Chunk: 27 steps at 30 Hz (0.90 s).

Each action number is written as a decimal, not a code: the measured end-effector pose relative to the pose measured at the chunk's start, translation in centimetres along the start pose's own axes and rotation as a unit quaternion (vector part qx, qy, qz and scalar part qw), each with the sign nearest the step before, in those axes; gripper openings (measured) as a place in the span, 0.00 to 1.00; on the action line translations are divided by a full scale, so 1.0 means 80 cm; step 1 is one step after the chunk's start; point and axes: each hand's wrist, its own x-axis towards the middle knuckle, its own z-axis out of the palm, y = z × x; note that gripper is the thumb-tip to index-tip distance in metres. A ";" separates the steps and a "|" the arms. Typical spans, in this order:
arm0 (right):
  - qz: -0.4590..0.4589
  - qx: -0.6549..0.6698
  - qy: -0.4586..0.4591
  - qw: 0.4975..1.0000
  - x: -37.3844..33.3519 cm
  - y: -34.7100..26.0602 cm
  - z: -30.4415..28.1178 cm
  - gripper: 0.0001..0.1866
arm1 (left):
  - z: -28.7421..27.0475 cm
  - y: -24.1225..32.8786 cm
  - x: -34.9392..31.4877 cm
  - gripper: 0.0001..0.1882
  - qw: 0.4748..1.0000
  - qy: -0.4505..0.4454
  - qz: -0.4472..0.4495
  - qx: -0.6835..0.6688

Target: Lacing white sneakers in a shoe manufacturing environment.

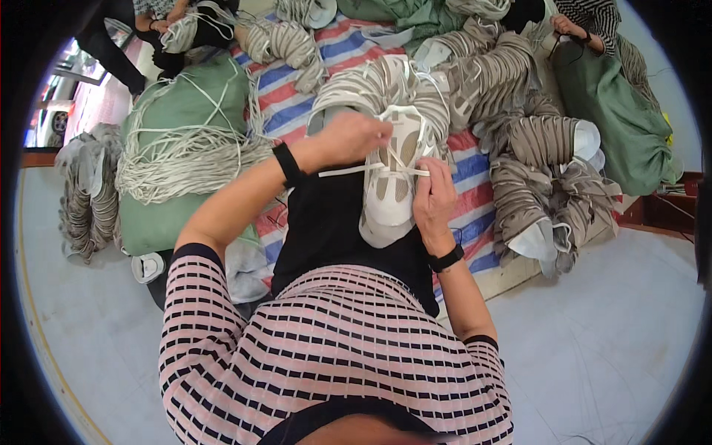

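Observation:
A pale beige and white shoe upper (pixel 389 202) lies over my black-clad lap, its toe pointing toward me. White shoelace (pixel 341 172) crosses its lower eyelets, and one loose end sticks out to the left. My left hand (pixel 352 139), slightly blurred, is closed above the tongue, with its fingertips pinched at a strand of the lace. At the right edge of the upper, my right hand (pixel 436 194) pinches the lace near the lowest eyelets between thumb and fingers. Stacked uppers (pixel 363 81) lie just beyond the one I work on.
A green sack (pixel 196 96) at left carries a heap of loose white laces (pixel 182 167). Nested bundles of uppers (pixel 541 141) lie at right on a striped sheet (pixel 475 174). Another green sack (pixel 612 111) stands far right. Other people's hands (pixel 567 26) show at the top.

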 end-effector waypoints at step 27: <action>-0.091 -0.037 -0.200 0.975 0.048 -0.035 -0.024 0.05 | -0.114 -0.010 -0.031 0.17 0.559 0.121 -0.111 -0.813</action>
